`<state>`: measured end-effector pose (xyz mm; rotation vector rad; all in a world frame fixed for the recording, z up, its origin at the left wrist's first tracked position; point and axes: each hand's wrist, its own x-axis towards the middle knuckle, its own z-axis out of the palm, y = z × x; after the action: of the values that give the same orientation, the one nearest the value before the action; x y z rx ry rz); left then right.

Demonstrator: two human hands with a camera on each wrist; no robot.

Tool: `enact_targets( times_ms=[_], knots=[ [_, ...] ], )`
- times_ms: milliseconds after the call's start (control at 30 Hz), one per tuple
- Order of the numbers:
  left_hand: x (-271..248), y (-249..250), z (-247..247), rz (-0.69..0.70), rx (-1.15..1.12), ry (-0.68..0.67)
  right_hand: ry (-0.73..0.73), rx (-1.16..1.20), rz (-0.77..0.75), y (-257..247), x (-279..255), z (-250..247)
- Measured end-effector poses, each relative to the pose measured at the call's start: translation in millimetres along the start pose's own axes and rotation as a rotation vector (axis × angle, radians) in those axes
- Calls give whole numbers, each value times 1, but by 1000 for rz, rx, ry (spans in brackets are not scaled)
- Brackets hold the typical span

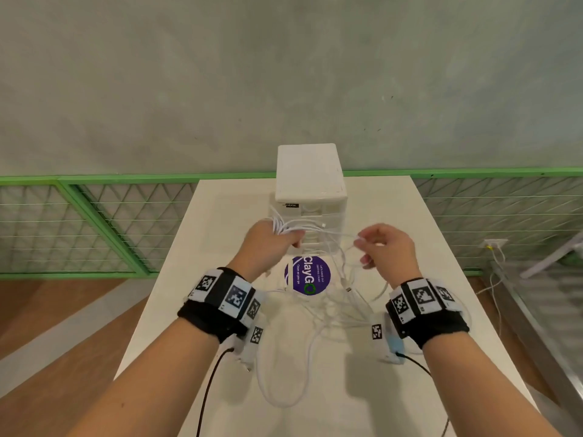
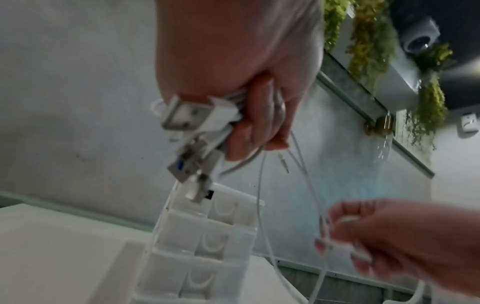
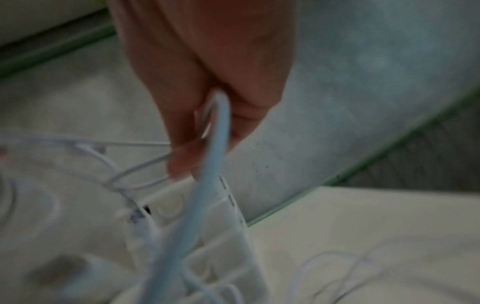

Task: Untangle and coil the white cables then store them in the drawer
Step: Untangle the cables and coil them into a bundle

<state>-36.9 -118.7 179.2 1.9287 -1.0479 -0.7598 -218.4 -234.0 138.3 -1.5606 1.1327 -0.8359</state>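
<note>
Loosely tangled white cables [image 1: 318,313], left hand [image 1: 268,244] gripping plugs, right hand [image 1: 388,250] pinching strands.

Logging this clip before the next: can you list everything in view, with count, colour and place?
cables: several, white, tangled on the table, some lifted in both hands
plugs: a few, white and metal, bunched in the left hand
drawer box: one, white, far end of the table
sticker: one, round, purple, on the table before the drawer box
table: one, white
railing: green, behind the table
wrist bands: two, black
left hand: grips cables
right hand: pinches a cable
</note>
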Motion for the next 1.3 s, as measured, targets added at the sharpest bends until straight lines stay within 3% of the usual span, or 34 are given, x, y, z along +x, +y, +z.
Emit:
enact_targets(
  times_ms=[67, 133, 200, 300, 467, 600, 700, 800, 867, 967, 1033, 1167, 1300],
  knots=[
    [0, 7, -1, 40, 1, 47, -62, -233, -21, 10, -1, 4],
    [-2, 14, 3, 88, 53, 25, 61, -347, -125, 9, -3, 11],
    [-1, 16, 7, 99, 79, 14, 235, -301, -333, -3, -8, 15],
    [1, 16, 8, 65, 4, 21, 165, -205, -582, -16, -22, 23],
    [-3, 19, 10, 103, -98, -46, -5, -152, -370, -2, -18, 36],
    [-5, 19, 10, 117, -219, -126, -4, -169, -379, 0, -16, 41],
    [-6, 22, 10, 147, -320, -127, -197, -266, -256, 4, -16, 46],
    [-2, 25, 4, 162, -423, 30, -392, -590, -124, 24, -17, 51],
    [4, 25, -5, 130, -533, 172, -452, -675, -89, 43, -19, 50],
    [13, 14, -19, 51, -617, 396, -426, -446, -119, 52, -25, 42],
    [17, 1, -21, 20, -514, 470, -350, -349, -125, 46, -23, 38],
    [10, -9, -4, -45, -131, 220, -256, -409, -218, 27, -14, 40],
    [-5, -3, 28, -37, -160, 46, -364, -523, -358, 7, -17, 54]
  ],
)
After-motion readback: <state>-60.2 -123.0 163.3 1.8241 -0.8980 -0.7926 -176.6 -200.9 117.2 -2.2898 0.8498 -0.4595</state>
